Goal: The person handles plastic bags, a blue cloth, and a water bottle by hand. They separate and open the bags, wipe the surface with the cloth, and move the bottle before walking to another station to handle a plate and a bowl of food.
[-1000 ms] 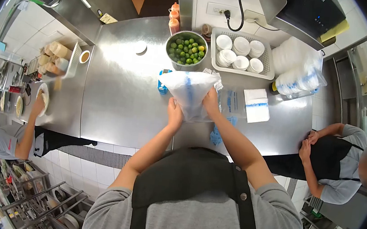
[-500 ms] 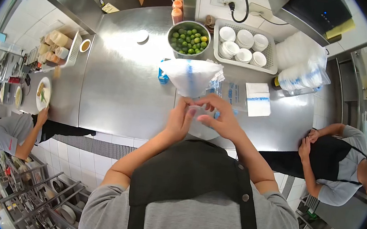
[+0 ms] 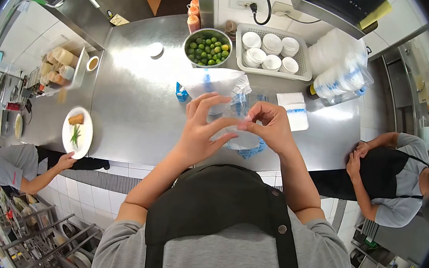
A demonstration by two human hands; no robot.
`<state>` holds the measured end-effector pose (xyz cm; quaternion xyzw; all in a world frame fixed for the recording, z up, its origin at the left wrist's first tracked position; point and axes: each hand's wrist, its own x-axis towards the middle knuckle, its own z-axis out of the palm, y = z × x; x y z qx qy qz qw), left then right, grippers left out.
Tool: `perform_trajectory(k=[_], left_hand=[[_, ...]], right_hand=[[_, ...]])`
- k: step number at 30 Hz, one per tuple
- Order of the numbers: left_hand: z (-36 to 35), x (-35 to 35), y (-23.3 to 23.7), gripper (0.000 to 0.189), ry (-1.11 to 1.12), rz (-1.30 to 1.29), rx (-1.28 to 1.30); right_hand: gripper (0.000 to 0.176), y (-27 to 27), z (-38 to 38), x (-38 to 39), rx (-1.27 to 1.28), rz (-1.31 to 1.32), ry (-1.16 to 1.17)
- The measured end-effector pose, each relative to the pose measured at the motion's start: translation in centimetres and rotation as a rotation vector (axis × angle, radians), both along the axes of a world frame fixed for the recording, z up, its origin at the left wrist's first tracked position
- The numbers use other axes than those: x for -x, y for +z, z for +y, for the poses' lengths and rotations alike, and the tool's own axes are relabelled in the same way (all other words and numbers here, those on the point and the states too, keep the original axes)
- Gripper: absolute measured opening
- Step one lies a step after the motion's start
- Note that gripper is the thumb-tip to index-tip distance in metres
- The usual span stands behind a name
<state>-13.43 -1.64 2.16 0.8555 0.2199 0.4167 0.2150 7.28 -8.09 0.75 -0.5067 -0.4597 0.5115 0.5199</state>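
My right hand [image 3: 272,125] pinches the edge of a thin clear plastic bag [image 3: 244,141] between thumb and fingertips. The bag hangs over the counter's front part, with blue showing at its lower edge. My left hand [image 3: 203,127] is beside it with fingers spread, its index fingertip meeting the right fingertips. Just beyond the hands stands a white package [image 3: 215,80] with a blue stripe, partly hidden by my left fingers. A small blue packet [image 3: 181,93] lies at its left. More clear plastic with blue print [image 3: 241,104] lies behind my hands.
A bowl of limes [image 3: 208,48], squeeze bottles [image 3: 193,16] and a basket [image 3: 305,70] of white cups line the back. Folded white packaging [image 3: 294,111] and bagged cups [image 3: 340,84] are at right. At left, a co-worker holds a plate [image 3: 82,143]; another person [image 3: 393,179] stands at right.
My left hand has opened and its fingers have spread, while my right fingers have closed into a pinch. The co-worker's plate at left has moved right, over the counter. The view has shifted slightly.
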Motion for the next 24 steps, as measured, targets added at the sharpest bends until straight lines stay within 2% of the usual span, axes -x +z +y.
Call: perform_trajectory(k=[6,9,12,14,16,18,21,24], left_hand=[[0.6,0.6,-0.7,0.02,-0.02,-0.14,0.021],[0.1,0.7,-0.7,0.018,-0.311,-0.31,0.57],[-0.4,1.6,-1.6,0.027,-0.597,-0.403,1.067],[-0.1,2.0,-2.1,0.033,-0.684,-0.388,0.958],[-0.5,1.8,-2.1,0.043,-0.687,-0.413,0.887],[-0.4,1.9,-2.0,0.039,-0.669,-0.463,0.864],[-0.3,2.2,-1.3,0.025,-0.622,-0.53,0.942],[-0.8,1.8,1.4,0.014,-0.492,-0.502,1.034]], right_hand=[[0.015,0.5,-0.3,0.4,0.017,-0.221,0.012],[0.014,2.1,-0.5,0.5,-0.043,-0.377,0.09],[0.009,3.6,-0.2,1.4,-0.197,-0.46,0.067],[0.007,4.6,-0.1,2.1,-0.265,-0.491,-0.014],[0.008,4.6,0.1,2.0,-0.327,-0.21,-0.064],[0.014,4.2,0.2,1.1,-0.392,0.084,-0.051],[0.015,4.0,-0.1,0.0,-0.337,0.189,0.054],[0.012,3.7,-0.2,1.3,-0.243,0.05,0.018]])
